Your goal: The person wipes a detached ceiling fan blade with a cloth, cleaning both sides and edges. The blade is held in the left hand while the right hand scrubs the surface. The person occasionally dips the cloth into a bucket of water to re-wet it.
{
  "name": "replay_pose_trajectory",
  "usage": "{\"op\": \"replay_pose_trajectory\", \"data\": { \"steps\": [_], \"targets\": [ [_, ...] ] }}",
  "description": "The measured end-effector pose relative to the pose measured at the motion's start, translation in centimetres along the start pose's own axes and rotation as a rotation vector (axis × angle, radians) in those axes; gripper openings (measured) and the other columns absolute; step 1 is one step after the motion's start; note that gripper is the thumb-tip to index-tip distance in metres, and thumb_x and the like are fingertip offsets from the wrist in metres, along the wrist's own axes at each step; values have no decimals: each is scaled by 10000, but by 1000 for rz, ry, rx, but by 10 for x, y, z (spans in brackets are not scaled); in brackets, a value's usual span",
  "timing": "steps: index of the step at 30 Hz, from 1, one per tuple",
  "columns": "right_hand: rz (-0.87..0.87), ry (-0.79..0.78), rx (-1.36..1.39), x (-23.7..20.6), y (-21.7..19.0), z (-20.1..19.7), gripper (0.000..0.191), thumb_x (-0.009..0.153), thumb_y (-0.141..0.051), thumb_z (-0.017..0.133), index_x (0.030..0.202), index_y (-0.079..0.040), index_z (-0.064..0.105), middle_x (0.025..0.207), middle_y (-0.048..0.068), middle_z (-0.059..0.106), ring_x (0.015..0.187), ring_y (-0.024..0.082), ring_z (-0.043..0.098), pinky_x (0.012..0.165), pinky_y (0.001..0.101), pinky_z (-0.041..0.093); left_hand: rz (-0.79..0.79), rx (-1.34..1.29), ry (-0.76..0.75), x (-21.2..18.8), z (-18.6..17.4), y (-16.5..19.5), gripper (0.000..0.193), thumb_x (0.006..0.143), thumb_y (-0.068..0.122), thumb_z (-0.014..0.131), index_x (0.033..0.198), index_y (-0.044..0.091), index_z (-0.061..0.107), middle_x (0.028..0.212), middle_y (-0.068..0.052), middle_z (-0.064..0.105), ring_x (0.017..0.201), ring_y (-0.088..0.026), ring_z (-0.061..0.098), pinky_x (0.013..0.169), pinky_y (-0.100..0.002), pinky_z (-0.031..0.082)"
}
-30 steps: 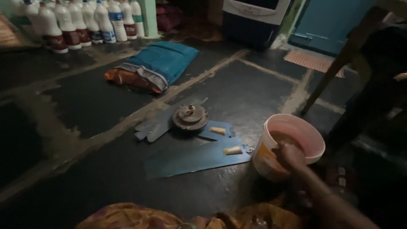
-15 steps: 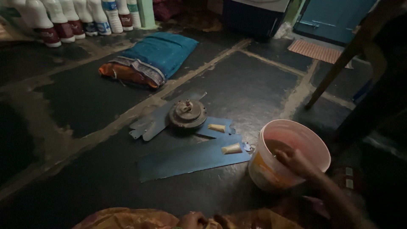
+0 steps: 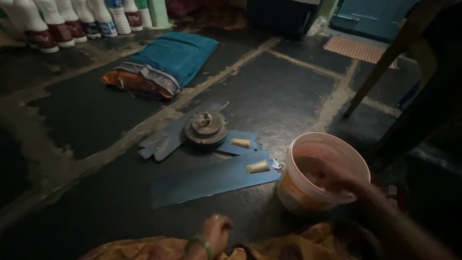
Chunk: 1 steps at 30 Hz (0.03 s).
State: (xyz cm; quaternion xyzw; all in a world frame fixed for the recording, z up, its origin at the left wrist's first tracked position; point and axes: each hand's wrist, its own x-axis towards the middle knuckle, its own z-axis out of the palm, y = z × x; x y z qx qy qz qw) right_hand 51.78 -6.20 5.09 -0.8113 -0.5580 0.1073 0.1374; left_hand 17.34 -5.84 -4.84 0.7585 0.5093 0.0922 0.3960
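My right hand (image 3: 337, 179) reaches into a pale round bucket (image 3: 313, 140) on the dark floor at the right, fingers down inside it and blurred. My left hand (image 3: 216, 232), with a green bangle at the wrist, rests curled on the orange patterned cloth (image 3: 144, 248) over my lap at the bottom edge. In front of me lies a ceiling fan motor hub (image 3: 207, 127) with blue blades: one long blade (image 3: 207, 180) nearest me, another (image 3: 161, 142) to the left. Two small pale pieces (image 3: 240, 143) (image 3: 258, 167) sit on the blades.
A blue and orange cushion (image 3: 168, 62) lies farther back on the floor. Several white bottles (image 3: 72, 19) line the far left wall. A chair leg (image 3: 370, 82) slants at the right, with a woven mat (image 3: 358, 48) and a dark appliance (image 3: 284, 14) beyond.
My right hand has gone from the bucket's rim deeper into it. My left hand has come into view at the bottom. The view has shifted closer and slightly left.
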Motion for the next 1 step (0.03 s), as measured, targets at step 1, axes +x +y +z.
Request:
{"op": "replay_pose_trajectory", "data": {
  "steps": [1],
  "targets": [
    [8, -4, 0, 22, -21, -14, 326, 952, -376, 628, 1131, -144, 771, 1012, 149, 779, 970, 328, 736, 881, 455, 537, -30, 50, -27, 5, -5, 14, 231, 907, 110, 568, 1067, 130, 733, 1162, -125, 679, 1145, -313, 641, 1022, -423, 522]
  ]
}}
